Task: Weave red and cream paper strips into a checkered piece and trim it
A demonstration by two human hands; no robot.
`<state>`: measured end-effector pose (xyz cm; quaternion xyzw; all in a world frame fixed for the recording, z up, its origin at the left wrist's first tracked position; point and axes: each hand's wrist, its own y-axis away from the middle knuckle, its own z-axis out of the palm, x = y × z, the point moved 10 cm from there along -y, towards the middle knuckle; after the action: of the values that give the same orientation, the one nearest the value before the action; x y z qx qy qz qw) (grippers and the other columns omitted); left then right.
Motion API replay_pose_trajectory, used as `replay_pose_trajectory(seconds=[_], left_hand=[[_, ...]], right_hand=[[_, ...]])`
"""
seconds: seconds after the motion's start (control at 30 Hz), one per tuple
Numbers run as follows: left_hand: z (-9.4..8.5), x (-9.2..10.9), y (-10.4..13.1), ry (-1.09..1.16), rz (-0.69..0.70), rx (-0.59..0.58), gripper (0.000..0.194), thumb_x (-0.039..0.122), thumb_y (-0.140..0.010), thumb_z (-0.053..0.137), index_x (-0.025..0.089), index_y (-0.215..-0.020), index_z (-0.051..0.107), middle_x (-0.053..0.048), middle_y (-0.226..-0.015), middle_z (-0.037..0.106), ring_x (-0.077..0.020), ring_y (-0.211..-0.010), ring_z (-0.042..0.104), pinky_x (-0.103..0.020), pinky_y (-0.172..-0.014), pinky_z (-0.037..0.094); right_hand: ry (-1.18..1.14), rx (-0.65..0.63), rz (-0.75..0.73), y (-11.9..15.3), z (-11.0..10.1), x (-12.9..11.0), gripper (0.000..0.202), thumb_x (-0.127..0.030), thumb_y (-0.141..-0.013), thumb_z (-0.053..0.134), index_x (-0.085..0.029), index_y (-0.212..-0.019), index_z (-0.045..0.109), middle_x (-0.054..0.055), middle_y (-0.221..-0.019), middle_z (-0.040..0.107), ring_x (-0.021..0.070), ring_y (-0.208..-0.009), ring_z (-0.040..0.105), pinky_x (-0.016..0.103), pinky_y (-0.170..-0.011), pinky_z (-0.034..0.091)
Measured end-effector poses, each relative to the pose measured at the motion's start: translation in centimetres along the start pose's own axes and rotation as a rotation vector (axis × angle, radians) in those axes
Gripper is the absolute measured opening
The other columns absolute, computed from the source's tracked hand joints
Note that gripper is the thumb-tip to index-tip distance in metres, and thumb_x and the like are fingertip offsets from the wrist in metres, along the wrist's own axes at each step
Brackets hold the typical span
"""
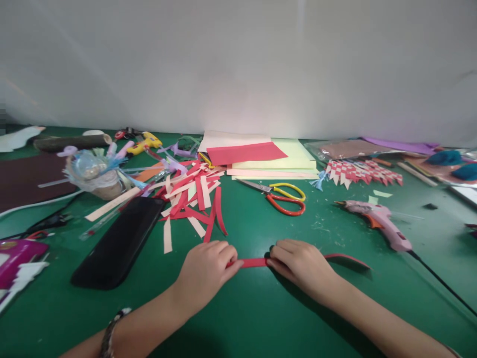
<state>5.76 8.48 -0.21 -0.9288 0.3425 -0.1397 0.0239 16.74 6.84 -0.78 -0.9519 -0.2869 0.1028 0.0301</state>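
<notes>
A narrow red paper strip (255, 262) stretches between my two hands just over the green table. My left hand (209, 266) pinches its left end between thumb and curled fingers. Farther right, my right hand (298, 263) is closed on the same strip, and its tail curves out past the wrist side. Something small and dark shows at my right fingertips; I cannot make out what. Beyond my hands lies a loose heap of red and pale pink paper strips (197, 199). Scissors (276, 193) with yellow and red handles rest with blades slightly apart.
A black phone (119, 243) lies left of my left hand. On the right sits a pink glue gun (380, 221) with its cord. Paper sheets (261, 161) are stacked at the back, near a woven red-and-white paper piece (363, 172). A yellow glue gun (145, 143) lies back left.
</notes>
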Motion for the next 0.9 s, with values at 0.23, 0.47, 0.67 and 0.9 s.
replay_pose_trajectory(seconds=[0.23,0.47,0.67,0.9], left_hand=[[-0.1,-0.4,-0.1,0.107,-0.055,-0.091,0.016,0.023,-0.086,0.047,0.019,-0.072,0.055,0.004,-0.064,0.055,-0.0100,-0.057,0.050,-0.022,-0.053,0.031],[-0.3,-1.1,0.7,0.145,-0.090,-0.119,0.017,0.020,-0.087,0.042,0.020,-0.083,0.058,0.002,-0.077,0.057,-0.0119,-0.066,0.054,-0.024,-0.061,0.037],[-0.8,2.9,0.6,-0.041,0.254,-0.070,0.029,0.012,-0.091,0.035,0.022,-0.108,0.055,-0.004,-0.105,0.057,-0.0148,-0.085,0.055,-0.026,-0.073,0.044],[1.2,6.1,1.8,-0.270,0.419,-0.127,0.036,0.003,-0.084,0.038,0.011,-0.117,0.050,-0.009,-0.101,0.061,-0.0184,-0.088,0.054,-0.028,-0.073,0.046]], right_hand=[[0.010,-0.026,-0.011,-0.4,-0.2,-0.3,0.021,-0.026,-0.089,0.045,-0.019,-0.071,0.053,-0.001,-0.067,0.056,0.0114,-0.060,0.050,0.024,-0.054,0.028],[0.012,-0.009,-0.019,-0.5,-0.2,-0.2,0.020,-0.026,-0.088,0.046,-0.018,-0.071,0.053,-0.001,-0.067,0.057,0.0117,-0.060,0.050,0.024,-0.054,0.029],[0.018,0.032,-0.035,-0.3,-0.4,-0.4,0.022,-0.028,-0.089,0.045,-0.018,-0.070,0.053,-0.001,-0.066,0.056,0.0113,-0.059,0.048,0.024,-0.054,0.028],[-0.041,0.089,-0.035,0.3,-0.6,0.0,0.023,-0.029,-0.090,0.042,-0.018,-0.073,0.053,-0.001,-0.068,0.056,0.0120,-0.062,0.048,0.025,-0.057,0.030]])
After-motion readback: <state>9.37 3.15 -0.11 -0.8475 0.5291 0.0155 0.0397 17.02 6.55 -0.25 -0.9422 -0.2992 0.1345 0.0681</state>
